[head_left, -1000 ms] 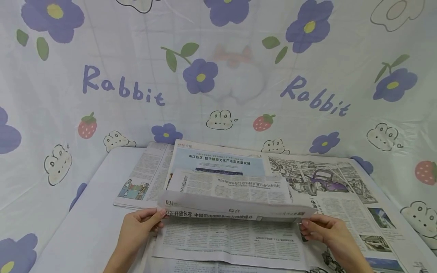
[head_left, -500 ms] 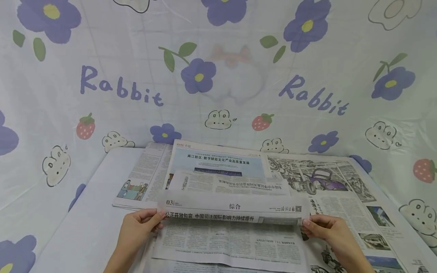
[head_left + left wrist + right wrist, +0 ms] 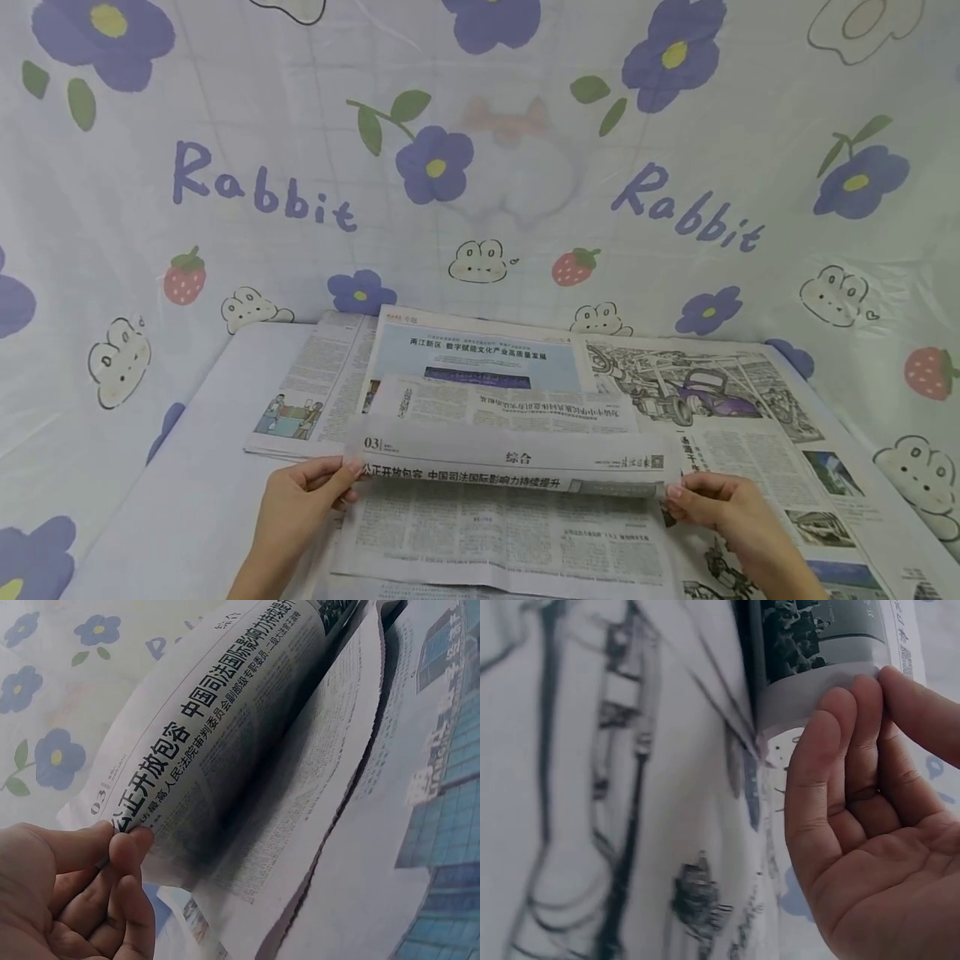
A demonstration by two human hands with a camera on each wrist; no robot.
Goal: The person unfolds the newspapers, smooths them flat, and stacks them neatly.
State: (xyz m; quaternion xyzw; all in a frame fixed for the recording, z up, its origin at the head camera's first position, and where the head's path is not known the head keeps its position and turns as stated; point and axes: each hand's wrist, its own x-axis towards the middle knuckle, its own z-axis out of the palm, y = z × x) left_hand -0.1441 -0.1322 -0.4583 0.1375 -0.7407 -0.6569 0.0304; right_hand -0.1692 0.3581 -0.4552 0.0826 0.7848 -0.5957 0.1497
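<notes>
A newspaper (image 3: pixel 465 454) is curled over on itself above the table, with a page marked 03 facing up. Its left edge is pinched between thumb and fingers of my left hand (image 3: pixel 307 504); the left wrist view shows the same grip at the page corner (image 3: pixel 124 814). At the opposite end, my right hand (image 3: pixel 723 512) pinches the right edge. In the right wrist view, thumb and fingertips meet on the curled sheet's end (image 3: pixel 810 690). The lower part of the newspaper (image 3: pixel 480 542) spreads toward me beneath the curl.
More newspaper lies under and around it: a sheet with a purple car picture (image 3: pixel 720 392) at right, a blue-topped page (image 3: pixel 480 342) behind, and a cartoon page (image 3: pixel 300 400) at left. The white table (image 3: pixel 187 483) meets a patterned curtain (image 3: pixel 480 167) at the back.
The raised strip of the newspaper has tilted so its page heading shows more fully. Both hands keep their pinch and have barely moved.
</notes>
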